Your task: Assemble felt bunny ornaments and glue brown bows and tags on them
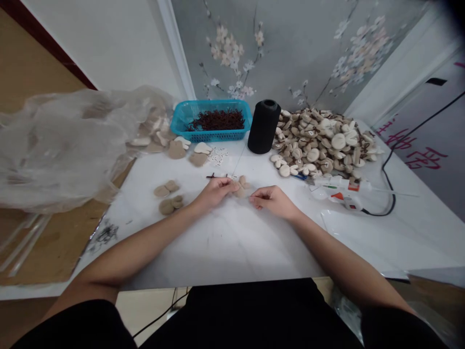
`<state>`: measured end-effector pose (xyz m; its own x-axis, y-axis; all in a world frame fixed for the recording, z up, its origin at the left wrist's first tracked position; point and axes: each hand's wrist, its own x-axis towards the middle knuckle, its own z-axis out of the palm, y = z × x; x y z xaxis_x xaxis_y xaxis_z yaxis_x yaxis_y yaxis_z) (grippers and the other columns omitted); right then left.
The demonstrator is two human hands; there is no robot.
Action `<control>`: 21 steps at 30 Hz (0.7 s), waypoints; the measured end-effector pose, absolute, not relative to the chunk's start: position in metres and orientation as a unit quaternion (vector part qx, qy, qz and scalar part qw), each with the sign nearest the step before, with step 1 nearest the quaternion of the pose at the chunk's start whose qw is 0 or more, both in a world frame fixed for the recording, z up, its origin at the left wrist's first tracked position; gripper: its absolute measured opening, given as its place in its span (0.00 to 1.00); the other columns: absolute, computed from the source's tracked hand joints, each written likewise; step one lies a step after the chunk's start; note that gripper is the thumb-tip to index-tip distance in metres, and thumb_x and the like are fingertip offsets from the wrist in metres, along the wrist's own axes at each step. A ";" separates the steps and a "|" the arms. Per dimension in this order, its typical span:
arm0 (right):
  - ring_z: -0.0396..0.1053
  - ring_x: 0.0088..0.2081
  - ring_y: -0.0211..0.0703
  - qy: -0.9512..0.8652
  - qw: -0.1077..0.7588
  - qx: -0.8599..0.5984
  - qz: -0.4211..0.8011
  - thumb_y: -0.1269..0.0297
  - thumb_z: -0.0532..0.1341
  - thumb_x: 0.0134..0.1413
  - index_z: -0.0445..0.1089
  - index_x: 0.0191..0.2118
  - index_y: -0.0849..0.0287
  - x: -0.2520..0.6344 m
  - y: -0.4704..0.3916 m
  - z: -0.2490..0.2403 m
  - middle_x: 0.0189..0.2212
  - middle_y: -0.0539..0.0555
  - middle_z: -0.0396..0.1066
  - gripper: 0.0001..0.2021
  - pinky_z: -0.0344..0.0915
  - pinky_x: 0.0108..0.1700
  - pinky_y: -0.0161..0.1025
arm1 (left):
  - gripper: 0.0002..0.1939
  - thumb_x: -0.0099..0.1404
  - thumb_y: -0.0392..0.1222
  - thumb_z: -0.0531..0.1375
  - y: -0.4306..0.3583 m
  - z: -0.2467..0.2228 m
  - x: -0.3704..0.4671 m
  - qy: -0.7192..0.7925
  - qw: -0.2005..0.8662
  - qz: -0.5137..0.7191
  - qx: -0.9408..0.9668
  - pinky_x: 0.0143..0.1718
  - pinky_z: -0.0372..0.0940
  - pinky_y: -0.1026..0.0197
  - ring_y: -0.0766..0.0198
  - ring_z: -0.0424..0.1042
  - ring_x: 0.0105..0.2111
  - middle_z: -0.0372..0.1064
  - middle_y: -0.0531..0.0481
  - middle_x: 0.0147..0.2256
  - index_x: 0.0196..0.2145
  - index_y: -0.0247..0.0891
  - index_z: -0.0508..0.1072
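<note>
My left hand pinches a small beige rabbit-shaped fabric piece by its left side, just above the table. To its right, my right hand has thumb and fingers pressed together; what they hold, if anything, is too small to make out. A thin thread runs from near the left fingertips up toward a black thread cone. Small dark brown pieces lie just behind my left hand. Beside my left forearm rest flat beige cutouts and more rounded ones.
A blue basket holds dark brown strips. At the right back is a large heap of beige and white stuffed pieces. A white glue gun with a black cord lies at right. A translucent plastic bag covers the left side.
</note>
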<state>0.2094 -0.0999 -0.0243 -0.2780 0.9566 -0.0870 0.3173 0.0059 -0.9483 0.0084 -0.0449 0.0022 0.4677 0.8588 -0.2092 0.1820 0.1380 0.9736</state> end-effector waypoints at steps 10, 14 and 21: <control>0.62 0.48 0.47 -0.812 0.377 -0.427 0.126 0.67 0.52 0.60 0.68 0.37 0.57 0.206 -0.114 -0.005 0.45 0.59 0.68 0.07 0.62 0.49 0.46 | 0.12 0.55 0.45 0.59 -0.047 0.001 0.012 0.419 0.589 0.233 0.651 0.22 0.47 0.67 0.73 0.54 0.19 0.58 0.57 0.18 0.22 0.33 0.67; 0.61 0.53 0.49 -0.826 0.346 -0.433 0.097 0.72 0.51 0.60 0.66 0.38 0.55 0.207 -0.109 -0.008 0.43 0.54 0.72 0.08 0.60 0.51 0.49 | 0.12 0.55 0.46 0.59 -0.049 -0.003 0.018 0.368 0.599 0.193 0.684 0.22 0.49 0.68 0.73 0.56 0.20 0.60 0.56 0.20 0.23 0.33 0.67; 0.65 0.43 0.48 -0.809 0.322 -0.484 0.089 0.72 0.51 0.59 0.66 0.36 0.56 0.209 -0.106 -0.011 0.34 0.53 0.73 0.08 0.59 0.46 0.46 | 0.12 0.57 0.47 0.58 -0.057 -0.008 0.018 0.362 0.525 0.156 0.754 0.20 0.47 0.68 0.74 0.51 0.18 0.51 0.59 0.19 0.24 0.35 0.66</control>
